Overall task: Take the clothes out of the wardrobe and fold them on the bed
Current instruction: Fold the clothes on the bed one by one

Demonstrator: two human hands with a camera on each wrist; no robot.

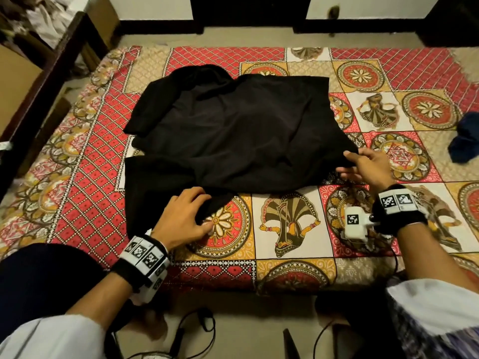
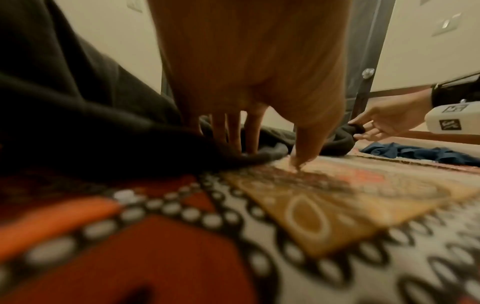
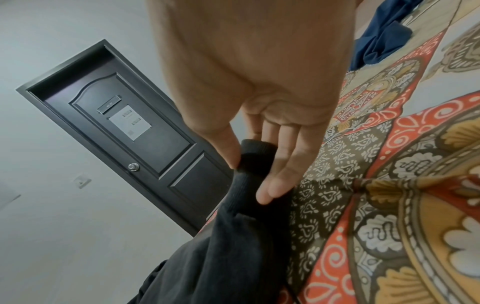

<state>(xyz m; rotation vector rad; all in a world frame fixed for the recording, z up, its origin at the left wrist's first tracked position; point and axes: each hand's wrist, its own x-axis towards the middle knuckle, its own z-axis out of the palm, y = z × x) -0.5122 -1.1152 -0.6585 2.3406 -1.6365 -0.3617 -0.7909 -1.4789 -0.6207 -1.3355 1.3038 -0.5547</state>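
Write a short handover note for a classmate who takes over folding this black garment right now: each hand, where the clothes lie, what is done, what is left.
Left hand: fingers rest on the near edge of the black garment, thumb on the bedspread; no grip.
Right hand: pinches the garment's ribbed cuff at its right corner.
Clothes: black garment spread on the bed, partly gathered; a blue garment lies crumpled at the right edge.
Done: both pieces are on the bed.
Left: finish folding the black one, then fold the blue one. The wardrobe is not in view.
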